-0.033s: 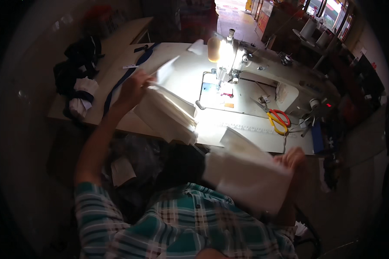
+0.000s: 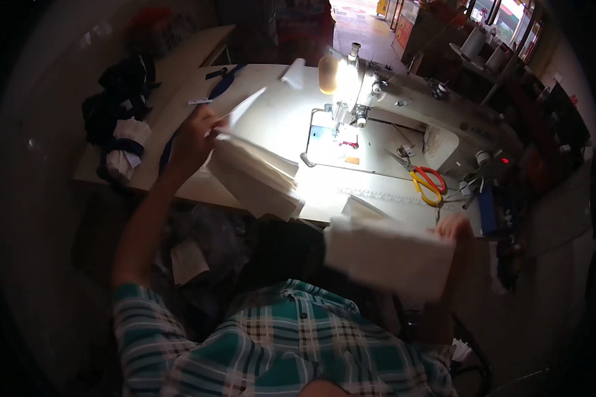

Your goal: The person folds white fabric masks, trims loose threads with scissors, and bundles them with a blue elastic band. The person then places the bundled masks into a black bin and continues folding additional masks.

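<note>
My left hand [image 2: 197, 137], fingers closed, grips the upper end of several layered white fabric pieces [image 2: 255, 180] that hang down over the table's front edge. A thin white flap sticks up beside the fingers. At the right, my right hand [image 2: 454, 230] is closed on the corner of another white fabric piece [image 2: 387, 257], blurred by motion and held in front of the table edge. The two lots of fabric are apart, with a dark gap between them. Beyond them stands a sewing machine [image 2: 414, 99], its lamp lighting the needle area.
Scissors with red and yellow handles [image 2: 427, 187] lie on the sewing table [image 2: 278, 83], near a ruler scale [image 2: 384, 194]. Dark cloth and a tied white bundle [image 2: 126, 149] sit at the left. Thread cones [image 2: 473, 43] stand at the back right.
My left hand has shifted slightly left with its fabric. The fabric in my right hand has swung up and a little to the right.
</note>
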`<state>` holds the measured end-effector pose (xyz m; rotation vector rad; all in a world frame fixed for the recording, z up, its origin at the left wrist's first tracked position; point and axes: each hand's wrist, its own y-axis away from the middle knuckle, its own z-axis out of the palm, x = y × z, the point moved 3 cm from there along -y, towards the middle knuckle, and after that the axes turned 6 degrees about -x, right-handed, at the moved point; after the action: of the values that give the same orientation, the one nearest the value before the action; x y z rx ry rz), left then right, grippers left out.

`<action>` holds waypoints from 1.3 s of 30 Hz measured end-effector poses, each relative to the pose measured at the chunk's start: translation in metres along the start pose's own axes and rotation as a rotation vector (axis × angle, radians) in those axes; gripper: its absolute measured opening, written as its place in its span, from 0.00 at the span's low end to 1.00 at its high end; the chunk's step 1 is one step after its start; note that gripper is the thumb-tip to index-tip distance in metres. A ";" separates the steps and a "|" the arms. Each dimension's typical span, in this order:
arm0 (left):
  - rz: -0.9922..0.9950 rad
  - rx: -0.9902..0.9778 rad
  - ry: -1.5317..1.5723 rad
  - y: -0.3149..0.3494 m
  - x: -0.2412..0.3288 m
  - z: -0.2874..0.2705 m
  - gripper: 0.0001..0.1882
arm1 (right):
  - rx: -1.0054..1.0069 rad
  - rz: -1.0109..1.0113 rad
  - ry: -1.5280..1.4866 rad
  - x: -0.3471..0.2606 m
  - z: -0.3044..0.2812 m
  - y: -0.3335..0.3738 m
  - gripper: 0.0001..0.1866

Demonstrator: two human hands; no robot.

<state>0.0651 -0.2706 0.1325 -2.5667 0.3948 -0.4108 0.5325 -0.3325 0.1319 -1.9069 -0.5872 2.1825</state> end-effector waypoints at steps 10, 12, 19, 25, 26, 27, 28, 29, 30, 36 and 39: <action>0.476 0.405 0.068 0.131 0.150 -0.137 0.20 | -0.214 -0.092 0.376 0.199 0.042 -0.139 0.11; 0.529 0.257 -0.072 0.149 0.188 -0.160 0.24 | -0.320 -0.071 0.430 0.204 0.085 -0.159 0.07; 0.289 0.235 -0.287 0.194 0.225 -0.179 0.21 | -0.765 -0.107 0.963 0.166 0.243 -0.174 0.28; -0.221 0.365 -0.942 0.234 0.083 -0.225 0.09 | -0.526 -0.163 0.966 0.214 0.214 -0.187 0.08; -0.289 0.303 -0.922 0.220 0.047 -0.230 0.08 | -0.487 -0.401 0.947 0.212 0.199 -0.180 0.11; -0.462 0.342 -0.789 0.203 0.019 -0.230 0.08 | -0.488 -0.365 0.956 0.203 0.196 -0.166 0.11; -0.338 0.383 -0.819 0.195 -0.007 -0.228 0.09 | -0.491 -0.336 0.972 0.177 0.197 -0.152 0.10; -0.319 0.380 -0.805 0.188 -0.039 -0.223 0.09 | -0.489 -0.310 0.997 0.149 0.197 -0.137 0.10; -0.305 0.370 -0.802 0.181 -0.064 -0.221 0.09 | -0.509 -0.482 0.867 0.118 0.201 -0.116 0.08; -0.325 0.047 -0.399 0.049 -0.154 -0.124 0.11 | -0.788 -0.911 0.274 0.000 0.214 0.031 0.16; -0.146 -0.227 -0.340 -0.023 -0.106 -0.028 0.14 | -0.950 -0.871 0.053 -0.034 0.212 0.078 0.14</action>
<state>-0.0368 -0.2268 0.1454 -2.8272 0.1365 0.0277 0.3391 -0.4527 0.1516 -1.4593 -2.2031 1.3254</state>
